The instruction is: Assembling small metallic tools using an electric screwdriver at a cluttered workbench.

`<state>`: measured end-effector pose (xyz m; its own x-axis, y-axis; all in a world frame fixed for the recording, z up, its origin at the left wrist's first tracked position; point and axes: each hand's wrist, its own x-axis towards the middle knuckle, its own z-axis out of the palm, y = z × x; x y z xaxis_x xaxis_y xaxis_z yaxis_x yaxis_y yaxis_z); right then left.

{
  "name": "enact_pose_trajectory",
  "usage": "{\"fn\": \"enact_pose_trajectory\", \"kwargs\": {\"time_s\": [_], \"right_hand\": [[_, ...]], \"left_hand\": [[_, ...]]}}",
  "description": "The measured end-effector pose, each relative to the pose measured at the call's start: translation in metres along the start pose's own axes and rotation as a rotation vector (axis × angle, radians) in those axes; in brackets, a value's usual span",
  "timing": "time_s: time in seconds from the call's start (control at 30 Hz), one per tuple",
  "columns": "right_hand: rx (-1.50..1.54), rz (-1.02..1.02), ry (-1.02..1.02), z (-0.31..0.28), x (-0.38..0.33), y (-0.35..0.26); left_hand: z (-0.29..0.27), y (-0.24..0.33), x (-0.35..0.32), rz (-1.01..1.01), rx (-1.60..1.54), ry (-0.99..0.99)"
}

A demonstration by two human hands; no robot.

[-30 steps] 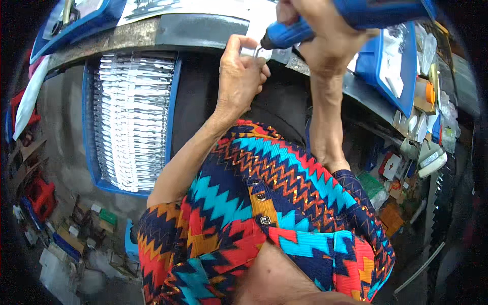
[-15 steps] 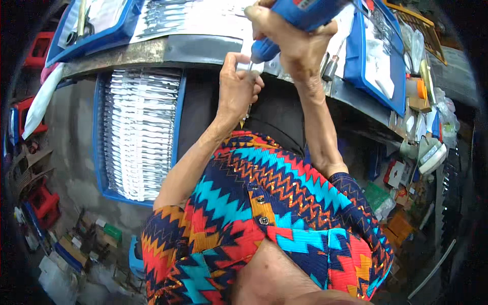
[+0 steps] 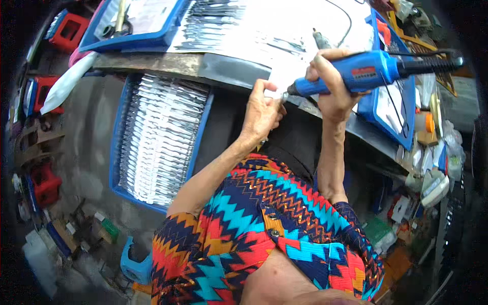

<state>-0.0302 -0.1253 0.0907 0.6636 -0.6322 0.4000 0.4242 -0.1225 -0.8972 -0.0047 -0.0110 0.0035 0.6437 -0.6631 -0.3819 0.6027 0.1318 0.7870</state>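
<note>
My right hand is closed round a blue electric screwdriver, which lies nearly level over the bench edge with its nose toward the left. My left hand is closed on a slim metal piece, mostly hidden by the fingers. The screwdriver's tip meets that piece at the left fingertips; whether it sits in a screw I cannot tell. Similar slim metal pieces lie in a row on the white bench top beyond my left hand, with a few dark ones farther right.
Below the bench at left stands a blue tray packed with stacked slim metal pieces. Another blue tray holding tools is at the bench's far left. A third blue tray is at the right. A grey-tipped tool with a cord lies behind the screwdriver.
The screwdriver has swung down from a steep slant to nearly level, and my right hand has come lower with it. The view has shifted, so the bench and trays appear farther right.
</note>
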Motion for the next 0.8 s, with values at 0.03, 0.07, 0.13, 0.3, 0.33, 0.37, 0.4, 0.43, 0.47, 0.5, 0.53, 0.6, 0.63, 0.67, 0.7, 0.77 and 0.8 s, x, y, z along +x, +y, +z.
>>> {"fn": "enact_pose_trajectory", "kwargs": {"time_s": [0.03, 0.07, 0.13, 0.3, 0.33, 0.37, 0.4, 0.43, 0.47, 0.5, 0.53, 0.6, 0.63, 0.67, 0.7, 0.77, 0.8], "right_hand": [[0.008, 0.019, 0.011, 0.001, -0.001, -0.002], [-0.079, -0.004, 0.008, 0.004, -0.002, -0.004], [-0.085, -0.001, 0.010, 0.002, 0.000, -0.003], [-0.122, 0.007, -0.020, 0.007, 0.002, -0.009], [-0.145, 0.013, -0.029, 0.007, 0.001, -0.010], [-0.145, 0.016, -0.025, 0.007, 0.000, -0.009], [-0.142, 0.006, -0.036, 0.008, -0.001, -0.009], [-0.140, -0.007, -0.044, 0.007, 0.000, -0.009], [-0.140, -0.009, -0.037, 0.004, 0.000, -0.006], [-0.100, -0.028, -0.045, 0.000, 0.000, -0.001], [-0.063, -0.046, -0.052, -0.003, 0.000, 0.001], [-0.050, -0.073, -0.040, -0.002, -0.001, 0.001], [-0.029, -0.098, -0.039, 0.000, -0.001, 0.000], [-0.024, -0.100, -0.039, 0.001, -0.001, 0.000], [-0.016, -0.085, -0.047, -0.001, -0.002, 0.000], [-0.008, -0.073, -0.051, -0.002, -0.003, 0.000], [-0.022, -0.057, -0.057, -0.003, -0.004, -0.002]], "left_hand": [[-0.002, -0.001, 0.000, 0.019, 0.012, -0.026], [-0.004, -0.002, 0.001, -0.002, 0.012, -0.045], [-0.005, 0.004, -0.001, -0.027, -0.016, -0.080], [-0.021, 0.033, -0.007, -0.008, -0.005, -0.121], [-0.027, 0.038, -0.008, 0.051, -0.005, -0.139], [-0.034, 0.046, -0.007, 0.108, 0.116, -0.106], [-0.043, 0.053, -0.003, 0.192, 0.169, -0.085], [-0.049, 0.065, 0.001, 0.276, 0.360, -0.038], [-0.053, 0.080, 0.005, 0.361, 0.551, 0.008], [-0.057, 0.091, 0.009, 0.432, 0.756, 0.097], [-0.062, 0.099, 0.015, 0.500, 0.959, 0.185], [-0.078, 0.103, 0.038, 0.787, 1.149, 0.206], [-0.088, 0.105, 0.049, 0.815, 1.223, 0.223], [-0.097, 0.106, 0.058, 0.843, 1.296, 0.239], [-0.100, 0.109, 0.065, 0.845, 1.297, 0.233], [-0.105, 0.112, 0.075, 0.890, 1.485, 0.170], [-0.105, 0.113, 0.079, 0.894, 1.485, 0.163]]}}
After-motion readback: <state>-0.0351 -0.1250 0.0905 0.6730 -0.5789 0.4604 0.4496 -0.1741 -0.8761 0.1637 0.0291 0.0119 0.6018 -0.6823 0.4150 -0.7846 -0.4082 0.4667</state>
